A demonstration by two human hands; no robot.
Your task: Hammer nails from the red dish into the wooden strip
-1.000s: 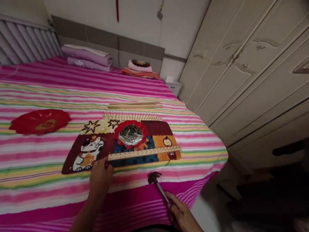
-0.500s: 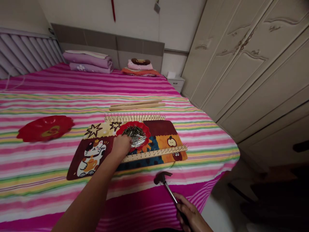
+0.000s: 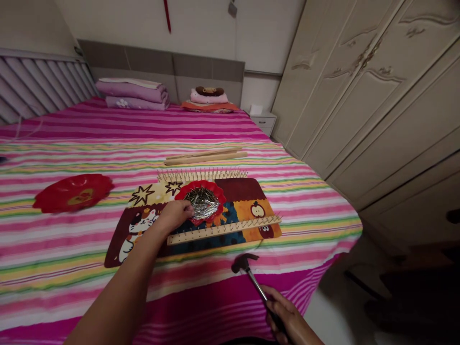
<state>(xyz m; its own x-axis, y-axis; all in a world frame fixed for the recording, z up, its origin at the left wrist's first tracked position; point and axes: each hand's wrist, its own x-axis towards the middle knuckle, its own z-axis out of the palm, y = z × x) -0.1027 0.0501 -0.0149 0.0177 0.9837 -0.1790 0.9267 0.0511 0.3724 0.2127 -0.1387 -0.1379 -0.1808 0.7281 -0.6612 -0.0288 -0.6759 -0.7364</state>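
Observation:
My right hand is wrapped round the dark grip of a claw hammer, its head held over the near part of the bed. My left hand is at the near left rim of a red scalloped dish full of loose nails. Its fingers are pinched together; anything between them is too small to make out. Just in front of the dish lies a wooden strip with a row of nails standing in it. Behind the dish is a second strip, also bristling with upright nails.
A patterned mat lies under the dish and near strip on the striped bed. Bare wooden sticks lie farther back. At left sits a red plate. Folded bedding rests by the headboard, and a wardrobe stands right.
My left hand has drawn back from the nails to the left rim of the dish, uncovering the near strip's left end. My right hand still holds the hammer in nearly the same place.

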